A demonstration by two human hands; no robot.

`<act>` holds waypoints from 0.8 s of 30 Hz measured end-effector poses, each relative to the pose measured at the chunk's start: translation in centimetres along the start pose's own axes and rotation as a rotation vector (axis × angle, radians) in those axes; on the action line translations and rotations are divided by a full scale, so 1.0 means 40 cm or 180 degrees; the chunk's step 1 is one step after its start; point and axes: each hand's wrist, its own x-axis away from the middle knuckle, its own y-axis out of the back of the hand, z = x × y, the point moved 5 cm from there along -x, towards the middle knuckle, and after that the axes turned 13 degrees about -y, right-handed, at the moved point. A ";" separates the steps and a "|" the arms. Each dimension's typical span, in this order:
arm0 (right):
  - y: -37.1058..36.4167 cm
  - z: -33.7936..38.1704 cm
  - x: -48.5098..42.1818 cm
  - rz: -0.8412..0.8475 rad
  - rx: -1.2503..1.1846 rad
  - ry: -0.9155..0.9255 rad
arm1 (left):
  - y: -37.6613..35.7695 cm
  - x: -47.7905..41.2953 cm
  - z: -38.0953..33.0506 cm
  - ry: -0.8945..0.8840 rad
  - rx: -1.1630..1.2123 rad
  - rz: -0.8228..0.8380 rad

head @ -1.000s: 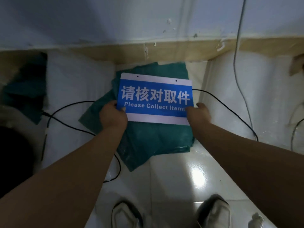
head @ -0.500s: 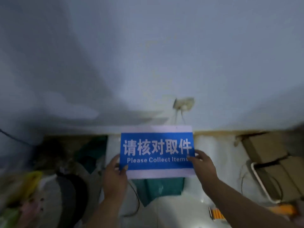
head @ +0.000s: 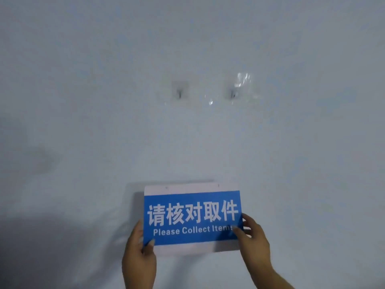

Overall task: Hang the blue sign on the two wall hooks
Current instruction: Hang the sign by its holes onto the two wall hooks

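- Blue sign held upright and face-out in front of the pale wall, level, well below the two wall hooks.
- White bands along the sign's top and bottom edges; two small holes in the top band, one toward each end.
- White Chinese characters across the blue field, with "Please Collect Items" printed beneath, the last letters covered by a thumb.
- Left hand closed on the sign's lower left corner, thumb pressed on the front face, fingers hidden behind the sign.
- Right hand closed on the sign's lower right edge, thumb on the front, fingers wrapped round the side.
- Left hook on a clear adhesive pad, high above the sign, roughly over its left-hand hole.
- Right hook level with the left one, above the sign's right half, its clear pad catching glare.
- Both hooks bare, apart from the sign.
- Soft shadow on the wall just left of the sign and along its top edge.
- Whether the sign touches the wall behind: cannot tell.
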 end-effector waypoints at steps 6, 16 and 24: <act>0.120 0.379 -0.018 -0.0134 -0.0319 0.0629 | -0.007 -0.243 -0.312 -0.0577 0.0263 -0.0056; 0.218 0.642 -0.077 -0.0114 -0.0253 0.0684 | -0.036 -0.438 -0.574 -0.0999 -0.0101 0.0053; 0.202 0.668 -0.128 0.0025 -0.0250 0.0528 | -0.041 -0.464 -0.628 -0.0990 -0.0312 0.0126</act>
